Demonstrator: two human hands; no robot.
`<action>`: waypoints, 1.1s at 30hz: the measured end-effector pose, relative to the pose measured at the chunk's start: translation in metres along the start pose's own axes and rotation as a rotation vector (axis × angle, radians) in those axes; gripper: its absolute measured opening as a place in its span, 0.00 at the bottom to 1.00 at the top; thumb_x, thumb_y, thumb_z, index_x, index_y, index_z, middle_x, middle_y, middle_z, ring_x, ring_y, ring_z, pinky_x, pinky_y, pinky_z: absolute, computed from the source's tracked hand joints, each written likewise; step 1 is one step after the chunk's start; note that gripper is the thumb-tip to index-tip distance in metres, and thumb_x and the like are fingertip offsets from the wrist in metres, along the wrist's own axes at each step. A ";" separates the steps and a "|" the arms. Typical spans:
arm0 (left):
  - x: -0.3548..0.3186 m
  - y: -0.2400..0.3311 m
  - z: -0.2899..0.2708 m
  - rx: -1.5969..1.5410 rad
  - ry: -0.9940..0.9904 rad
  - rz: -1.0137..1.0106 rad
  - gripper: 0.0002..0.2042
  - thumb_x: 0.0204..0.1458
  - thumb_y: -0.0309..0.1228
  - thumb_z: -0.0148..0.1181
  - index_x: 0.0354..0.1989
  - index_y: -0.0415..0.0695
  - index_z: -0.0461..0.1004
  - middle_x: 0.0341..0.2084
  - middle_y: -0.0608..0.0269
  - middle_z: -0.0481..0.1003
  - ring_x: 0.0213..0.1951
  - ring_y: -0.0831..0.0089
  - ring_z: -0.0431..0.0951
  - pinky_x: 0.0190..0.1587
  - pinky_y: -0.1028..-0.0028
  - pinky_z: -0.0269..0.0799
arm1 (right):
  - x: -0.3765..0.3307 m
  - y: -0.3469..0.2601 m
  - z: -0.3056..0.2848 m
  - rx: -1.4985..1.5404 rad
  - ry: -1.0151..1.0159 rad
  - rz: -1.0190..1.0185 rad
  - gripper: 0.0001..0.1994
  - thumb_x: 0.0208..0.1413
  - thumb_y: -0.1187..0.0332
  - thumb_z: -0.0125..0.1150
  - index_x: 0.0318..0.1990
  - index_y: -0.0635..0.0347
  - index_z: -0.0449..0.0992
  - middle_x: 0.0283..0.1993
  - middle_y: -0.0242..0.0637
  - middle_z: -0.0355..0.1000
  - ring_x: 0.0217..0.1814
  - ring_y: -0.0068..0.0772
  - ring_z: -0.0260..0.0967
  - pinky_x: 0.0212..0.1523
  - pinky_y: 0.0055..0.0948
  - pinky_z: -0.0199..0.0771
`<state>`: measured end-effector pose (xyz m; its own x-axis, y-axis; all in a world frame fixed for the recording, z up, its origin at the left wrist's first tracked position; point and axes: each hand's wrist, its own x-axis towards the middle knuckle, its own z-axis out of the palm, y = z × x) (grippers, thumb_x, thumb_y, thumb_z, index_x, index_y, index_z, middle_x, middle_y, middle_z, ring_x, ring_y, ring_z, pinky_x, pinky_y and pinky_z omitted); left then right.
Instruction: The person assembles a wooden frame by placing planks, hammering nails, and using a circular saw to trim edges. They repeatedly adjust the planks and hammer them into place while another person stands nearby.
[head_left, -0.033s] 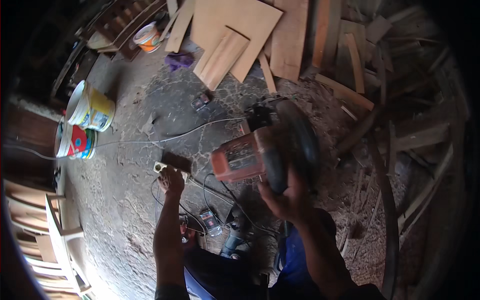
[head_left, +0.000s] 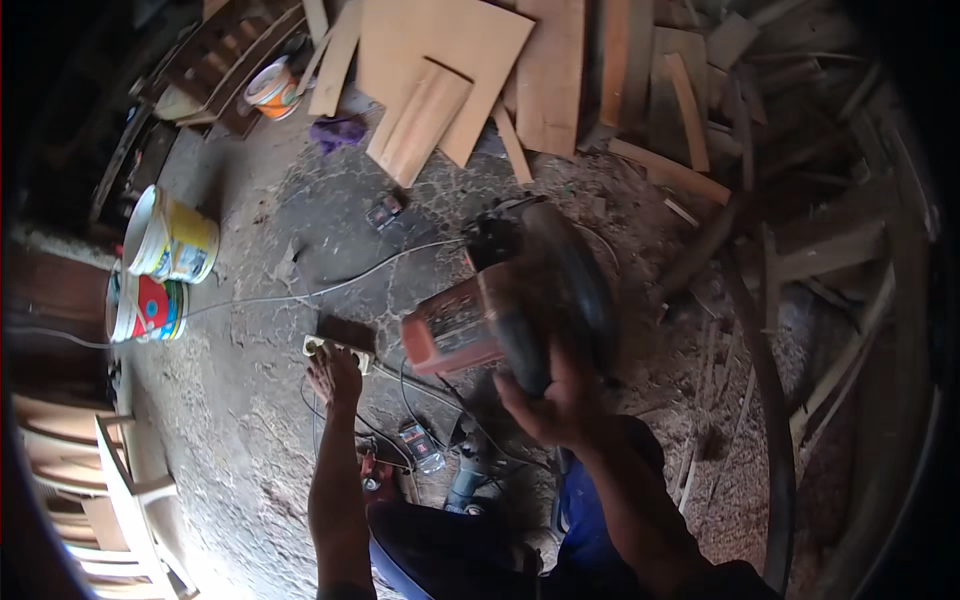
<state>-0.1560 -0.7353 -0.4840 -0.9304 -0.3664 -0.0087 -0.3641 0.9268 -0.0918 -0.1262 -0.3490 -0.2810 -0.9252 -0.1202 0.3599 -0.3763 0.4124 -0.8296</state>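
Observation:
My right hand [head_left: 560, 405] is wrapped round the dark handle of a circular saw [head_left: 455, 325]. The saw has a worn red-orange motor housing and a dark rounded blade guard, slightly blurred. To its left, my left hand [head_left: 335, 375] has its bent fingers over the left end of a cream power strip [head_left: 357, 357] on the floor. Whether a plug is under those fingers is hidden. Dark cords loop beside the strip. A teal and grey power tool [head_left: 466, 483] lies between my legs, near a small dark box with a clear part [head_left: 422, 448].
Plywood sheets and boards [head_left: 450, 45] lie ahead, with scrap wood [head_left: 830, 250] along the right. Paint buckets [head_left: 175, 235] stand at left, near slatted wooden furniture [head_left: 125, 480]. A grey cable [head_left: 300, 297] crosses the concrete. A purple cloth [head_left: 337, 133] lies farther off.
My left hand has shifted left over the power strip, covering its left socket and baring more of its right side. The whole view has shifted slightly. My right hand keeps hold of the circular saw.

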 end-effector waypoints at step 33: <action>-0.391 0.034 -0.473 -0.432 -0.952 1.350 0.21 0.53 0.30 0.64 0.55 0.36 0.72 0.47 0.44 0.76 0.51 0.49 0.77 0.56 0.57 0.70 | -0.203 -0.506 -0.205 0.426 0.900 0.224 0.31 0.57 0.72 0.65 0.69 0.55 0.66 0.59 0.45 0.73 0.64 0.45 0.71 0.62 0.36 0.72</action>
<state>0.1755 -0.5214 -0.0131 -0.2709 0.8713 -0.4092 0.4697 0.4907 0.7339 0.2617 -0.3477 0.1531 -0.6624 0.7164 0.2192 -0.3479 -0.0350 -0.9369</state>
